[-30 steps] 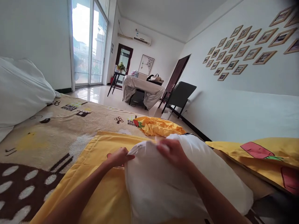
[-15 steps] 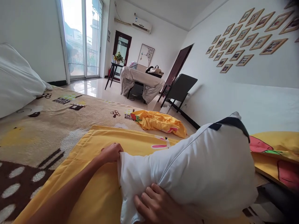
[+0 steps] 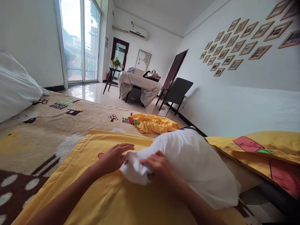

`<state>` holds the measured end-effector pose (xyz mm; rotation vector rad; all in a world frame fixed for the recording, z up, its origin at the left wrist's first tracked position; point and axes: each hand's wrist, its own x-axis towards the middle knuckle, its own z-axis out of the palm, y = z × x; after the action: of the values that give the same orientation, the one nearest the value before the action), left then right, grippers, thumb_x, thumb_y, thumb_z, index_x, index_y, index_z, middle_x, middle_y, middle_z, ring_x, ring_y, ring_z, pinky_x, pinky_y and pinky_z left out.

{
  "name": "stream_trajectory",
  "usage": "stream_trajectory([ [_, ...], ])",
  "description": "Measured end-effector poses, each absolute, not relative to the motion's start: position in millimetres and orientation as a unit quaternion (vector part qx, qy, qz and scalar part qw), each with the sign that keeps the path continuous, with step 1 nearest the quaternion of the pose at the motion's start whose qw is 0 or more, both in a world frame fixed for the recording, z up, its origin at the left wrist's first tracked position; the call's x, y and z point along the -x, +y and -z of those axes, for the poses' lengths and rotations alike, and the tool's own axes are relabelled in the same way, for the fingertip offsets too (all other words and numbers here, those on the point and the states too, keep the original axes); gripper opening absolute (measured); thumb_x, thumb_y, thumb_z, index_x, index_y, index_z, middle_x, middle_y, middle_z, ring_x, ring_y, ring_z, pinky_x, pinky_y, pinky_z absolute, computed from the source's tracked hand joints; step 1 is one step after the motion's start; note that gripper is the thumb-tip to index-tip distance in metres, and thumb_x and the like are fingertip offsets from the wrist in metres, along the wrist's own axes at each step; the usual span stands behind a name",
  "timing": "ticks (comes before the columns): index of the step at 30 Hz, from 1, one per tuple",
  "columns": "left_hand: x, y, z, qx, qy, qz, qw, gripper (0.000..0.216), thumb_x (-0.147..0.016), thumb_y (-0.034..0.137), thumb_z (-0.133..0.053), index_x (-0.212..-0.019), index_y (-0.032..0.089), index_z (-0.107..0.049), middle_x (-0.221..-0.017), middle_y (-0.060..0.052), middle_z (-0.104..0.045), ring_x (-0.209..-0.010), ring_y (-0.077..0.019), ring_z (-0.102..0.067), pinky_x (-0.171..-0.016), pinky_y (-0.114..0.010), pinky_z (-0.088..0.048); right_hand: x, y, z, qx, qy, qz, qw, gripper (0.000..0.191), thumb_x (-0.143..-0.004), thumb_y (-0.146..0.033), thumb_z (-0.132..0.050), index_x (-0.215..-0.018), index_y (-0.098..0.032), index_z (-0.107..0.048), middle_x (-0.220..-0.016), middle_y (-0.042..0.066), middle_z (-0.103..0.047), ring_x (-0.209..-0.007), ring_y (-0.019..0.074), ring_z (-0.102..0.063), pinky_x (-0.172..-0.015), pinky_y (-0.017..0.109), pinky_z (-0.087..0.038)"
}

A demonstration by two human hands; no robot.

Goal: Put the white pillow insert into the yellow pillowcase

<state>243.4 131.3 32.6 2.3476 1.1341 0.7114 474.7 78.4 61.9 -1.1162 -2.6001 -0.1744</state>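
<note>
A plump white pillow (image 3: 187,159) lies slanted over the yellow pillowcase (image 3: 105,193), its gathered end pointing left. My right hand (image 3: 158,164) is closed on that end, with white fabric bunched under the fingers. At the tip of the same end, my left hand (image 3: 116,157) has its fingers stretched out and apart, with the thumb beside the fabric; I cannot tell whether it touches. Motion blurs the bunched cloth between my hands. A dark strip shows on the pillow's far edge.
A patterned beige and brown blanket (image 3: 53,125) covers the bed. Beyond the pillow lies a crumpled yellow cloth (image 3: 154,122); at the right are yellow carrot-print bedding pieces (image 3: 278,145). Another white pillow (image 3: 16,84) rests far left. A dark chair (image 3: 179,90) and covered table (image 3: 138,82) stand beyond.
The white pillow has dropped lower and flatter. My left hand has let go of its corner and spread its fingers; my right hand has moved up, bunching the end.
</note>
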Motion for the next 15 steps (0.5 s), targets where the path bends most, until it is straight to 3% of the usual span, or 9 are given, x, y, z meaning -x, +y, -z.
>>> stream_trajectory([
  [4, -251, 113, -45, -0.84, 0.349, -0.335, 0.247, 0.054, -0.077, 0.017, -0.051, -0.13, 0.024, -0.053, -0.13, -0.005, -0.061, -0.118, -0.0212, -0.055, -0.102, -0.035, -0.042, -474, 114, -74, 0.468, -0.861, -0.016, 0.198, 0.03, -0.067, 0.0, -0.054, -0.083, -0.019, -0.071, -0.075, 0.0, -0.068, -0.068, 0.0135, -0.058, -0.073, 0.029, -0.033],
  [9, -271, 110, -29, -0.854, 0.348, -0.378, 0.082, 0.065, -0.066, 0.033, -0.079, -0.122, 0.018, -0.05, -0.113, -0.011, -0.065, -0.102, -0.0275, -0.059, -0.089, -0.042, -0.048, -474, 123, -40, 0.463, -0.829, 0.001, 0.313, 0.038, -0.065, -0.002, -0.052, -0.091, -0.02, -0.073, -0.072, 0.001, -0.065, -0.07, 0.0152, -0.057, -0.072, 0.029, -0.035],
  [15, -287, 105, -15, -0.854, 0.326, -0.405, -0.032, 0.043, -0.076, 0.026, -0.073, -0.111, 0.016, -0.05, -0.1, -0.009, -0.063, -0.092, -0.0245, -0.057, -0.081, -0.037, -0.048, -478, 113, -28, 0.414, -0.839, 0.027, 0.353, 0.042, -0.062, -0.007, -0.05, -0.097, -0.019, -0.07, -0.074, 0.002, -0.059, -0.074, 0.0176, -0.053, -0.075, 0.032, -0.036],
])
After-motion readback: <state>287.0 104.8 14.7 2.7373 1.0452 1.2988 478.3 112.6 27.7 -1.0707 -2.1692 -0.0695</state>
